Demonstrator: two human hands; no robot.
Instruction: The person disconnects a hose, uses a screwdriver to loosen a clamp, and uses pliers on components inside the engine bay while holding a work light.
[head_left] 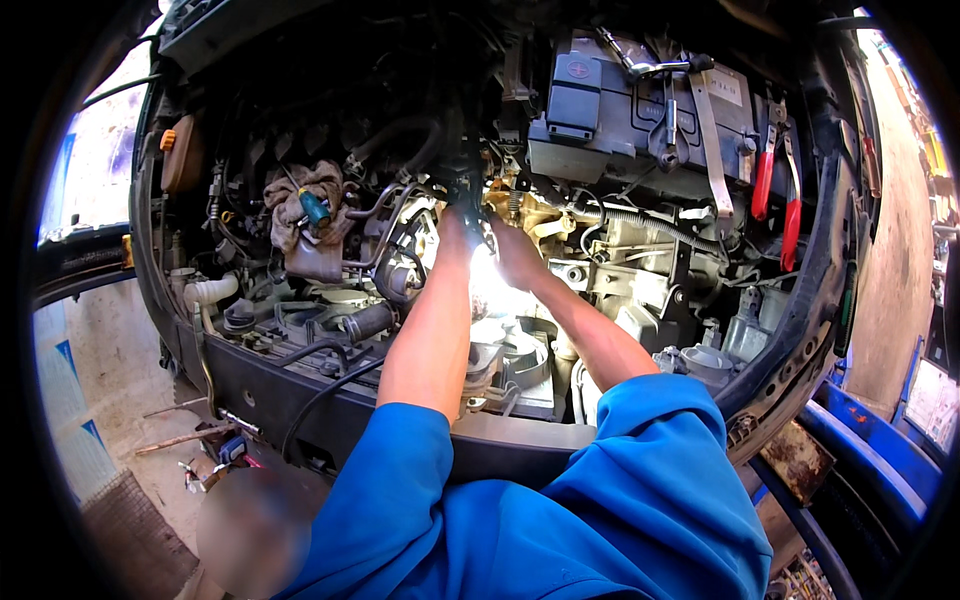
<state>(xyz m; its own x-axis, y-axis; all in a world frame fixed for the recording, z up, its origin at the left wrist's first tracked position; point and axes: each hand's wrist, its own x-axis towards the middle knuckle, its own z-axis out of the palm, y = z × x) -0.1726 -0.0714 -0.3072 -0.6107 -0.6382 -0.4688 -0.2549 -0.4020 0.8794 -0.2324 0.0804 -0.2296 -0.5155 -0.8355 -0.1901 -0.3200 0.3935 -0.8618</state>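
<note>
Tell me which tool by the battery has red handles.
The pliers at the right edge of the battery, handles pointing toward you; the ratchet at its far edge is silvery.

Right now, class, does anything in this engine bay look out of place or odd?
Yes. A ratchet lies over the battery, red-handled pliers sit at its right end, and a green-handled tool rests on a crumpled rag at left: loose things among fitted parts, so they look odd.

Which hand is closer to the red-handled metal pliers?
Right. The bare right hand is left of the pliers; the bare left hand is farther left.
</note>
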